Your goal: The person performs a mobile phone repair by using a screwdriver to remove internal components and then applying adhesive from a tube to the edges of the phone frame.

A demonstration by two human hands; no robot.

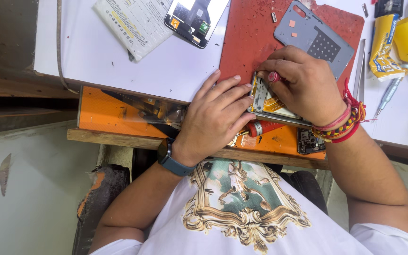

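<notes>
An opened phone (267, 101) with its inner parts showing lies at the near edge of a red work mat (249, 38). My left hand (213, 118), with a dark blue watch on its wrist, presses on the phone's left side and holds it steady. My right hand (301, 82), with red thread bands on the wrist, pinches a small screwdriver with a red cap (273, 76) upright over the phone's top left corner. The screwdriver's tip is hidden by my fingers.
A grey phone back cover (315, 40) lies on the mat behind my right hand. Another phone part (195, 19) and a white printed packet (133, 23) lie at the back left. Tweezers (359, 71), a yellow glue pack (386, 47) and a metal screwdriver (388, 94) lie on the right. An orange drawer (105, 113) holds a red-handled tool (263, 127).
</notes>
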